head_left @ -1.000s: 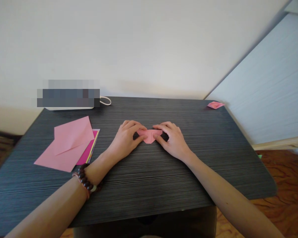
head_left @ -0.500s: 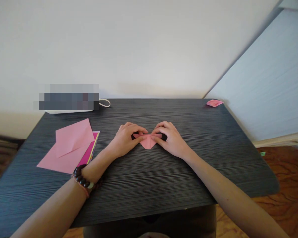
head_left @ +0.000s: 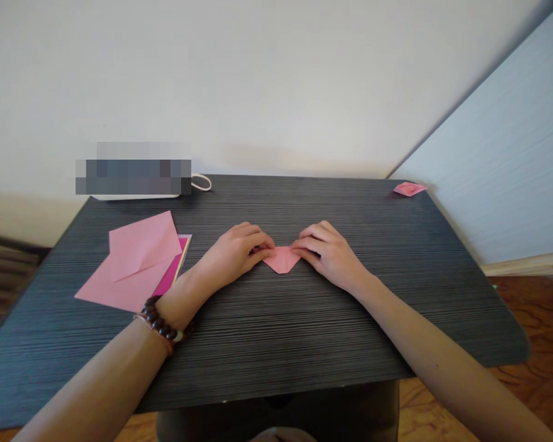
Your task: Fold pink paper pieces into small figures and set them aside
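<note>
folded pink paper (head_left: 282, 261) lies between the hands, on or just above the dark table (head_left: 295, 344); left hand (head_left: 234, 255) pinches its left end; right hand (head_left: 334, 255) pinches its right; in judgement, good creasing calls for level corners, matched grip and firm, even pressure outward.

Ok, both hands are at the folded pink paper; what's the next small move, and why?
I'd probably slide the right hand inward along the upper edge of the folded pink paper, pressing it down, while the left hand steadies the left end. The fingers sit at opposite ends, leaving the middle of that edge uncovered.
</note>
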Tool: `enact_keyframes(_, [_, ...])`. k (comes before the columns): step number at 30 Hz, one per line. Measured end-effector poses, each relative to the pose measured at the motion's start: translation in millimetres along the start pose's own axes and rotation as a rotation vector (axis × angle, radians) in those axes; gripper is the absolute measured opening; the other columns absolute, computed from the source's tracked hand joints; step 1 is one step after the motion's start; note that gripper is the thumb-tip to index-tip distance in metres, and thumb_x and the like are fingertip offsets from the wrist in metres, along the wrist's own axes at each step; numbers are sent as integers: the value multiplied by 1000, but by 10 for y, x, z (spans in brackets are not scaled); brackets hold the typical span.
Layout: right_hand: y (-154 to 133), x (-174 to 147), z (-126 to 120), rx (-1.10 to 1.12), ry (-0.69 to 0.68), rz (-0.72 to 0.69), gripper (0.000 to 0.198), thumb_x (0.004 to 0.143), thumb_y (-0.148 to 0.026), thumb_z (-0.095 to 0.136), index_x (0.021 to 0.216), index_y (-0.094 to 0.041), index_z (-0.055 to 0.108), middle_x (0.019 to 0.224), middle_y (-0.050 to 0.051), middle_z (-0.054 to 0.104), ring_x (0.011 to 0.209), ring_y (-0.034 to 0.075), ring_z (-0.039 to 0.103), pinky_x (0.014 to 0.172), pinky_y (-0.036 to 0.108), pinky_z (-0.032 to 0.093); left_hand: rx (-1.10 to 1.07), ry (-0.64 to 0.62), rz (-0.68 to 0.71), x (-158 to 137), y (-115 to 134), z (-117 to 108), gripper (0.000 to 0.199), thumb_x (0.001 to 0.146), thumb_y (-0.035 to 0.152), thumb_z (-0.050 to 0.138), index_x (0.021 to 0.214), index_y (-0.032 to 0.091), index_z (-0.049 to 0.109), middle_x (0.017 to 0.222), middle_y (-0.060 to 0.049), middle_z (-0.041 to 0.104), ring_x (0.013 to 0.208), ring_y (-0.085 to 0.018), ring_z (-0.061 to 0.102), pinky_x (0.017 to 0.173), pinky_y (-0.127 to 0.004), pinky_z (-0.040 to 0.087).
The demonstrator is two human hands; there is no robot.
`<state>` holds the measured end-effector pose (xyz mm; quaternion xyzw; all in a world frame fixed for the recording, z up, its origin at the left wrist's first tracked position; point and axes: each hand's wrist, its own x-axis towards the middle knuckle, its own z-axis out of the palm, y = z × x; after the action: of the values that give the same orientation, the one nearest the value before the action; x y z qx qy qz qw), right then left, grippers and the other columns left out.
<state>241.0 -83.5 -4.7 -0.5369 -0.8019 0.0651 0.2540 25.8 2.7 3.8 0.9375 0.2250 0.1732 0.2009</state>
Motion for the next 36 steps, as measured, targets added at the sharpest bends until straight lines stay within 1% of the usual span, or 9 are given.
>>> enact_keyframes(2, [16, -14, -1, -38, -10, -41, 24, 92, -28, 44, 102, -25, 66, 92, 4, 62, 88, 18, 49, 78, 34, 41, 24, 26, 27, -22, -4, 20, 19, 90, 28, 48, 92, 20, 65, 88, -3, 62, 84, -16, 53, 79, -30, 44])
enact_keyframes(6, [6, -39, -7, -125, -13, -85, 28, 93, -26, 42, 112, -27, 63, 92, 5, 62, 86, 18, 50, 73, 33, 40, 115, 34, 97, -75, -6, 28, 25, 92, 21, 43, 106, 23, 63, 91, -4, 59, 85, -15, 53, 77, -29, 45])
enact_keyframes(9, [-37, -68, -29, -221, -14, -120, 30, 94, -22, 40, 113, -27, 62, 95, 4, 63, 87, 18, 49, 71, 34, 37, 222, 9, 166, -160, -4, -3, 29, 92, 17, 40, 112, 23, 60, 97, -6, 59, 88, -16, 52, 78, -30, 46])
enact_keyframes(11, [-75, -90, -45, -279, -26, -148, 31, 94, -20, 39, 113, -27, 62, 98, 4, 63, 89, 19, 48, 70, 34, 34, 289, -3, 206, -233, -2, -32, 30, 92, 16, 39, 114, 20, 59, 100, -8, 59, 91, -17, 53, 80, -32, 46])
enact_keyframes(16, [-157, -117, -47, -372, -26, -162, 29, 94, -19, 38, 110, -27, 62, 97, 3, 64, 95, 20, 46, 73, 36, 30, 412, -6, 228, -336, 24, -64, 28, 92, 16, 39, 112, 17, 59, 101, -9, 60, 92, -19, 53, 81, -34, 46])
enact_keyframes(21, [-191, -127, -28, -416, -26, -128, 28, 95, -20, 38, 107, -27, 62, 97, 3, 64, 97, 21, 45, 74, 37, 28, 503, -53, 213, -277, 73, -66, 34, 92, 14, 36, 121, 21, 53, 95, -7, 58, 89, -19, 51, 75, -33, 44])
enact_keyframes(25, [-225, -154, -28, -460, -24, -109, 27, 95, -22, 38, 106, -26, 62, 97, 2, 65, 96, 21, 46, 75, 38, 28, 553, -80, 193, -247, 124, -73, 32, 91, 15, 38, 118, 22, 55, 93, -7, 56, 85, -20, 49, 72, -33, 42])
enact_keyframes(32, [-376, -220, 8, -494, -18, -16, 25, 93, -19, 42, 111, -22, 59, 99, 5, 66, 103, 24, 46, 82, 41, 27, 613, -74, 54, -329, 367, -27, 30, 87, 11, 41, 111, 18, 57, 93, -9, 55, 85, -23, 48, 71, -37, 41])
enact_keyframes(36, [-391, -244, 12, -492, -12, 13, 26, 93, -19, 41, 111, -22, 59, 98, 4, 67, 103, 23, 48, 87, 42, 26, 628, -87, 25, -346, 416, -14, 29, 86, 12, 42, 110, 18, 57, 91, -9, 54, 84, -24, 49, 70, -37, 42])
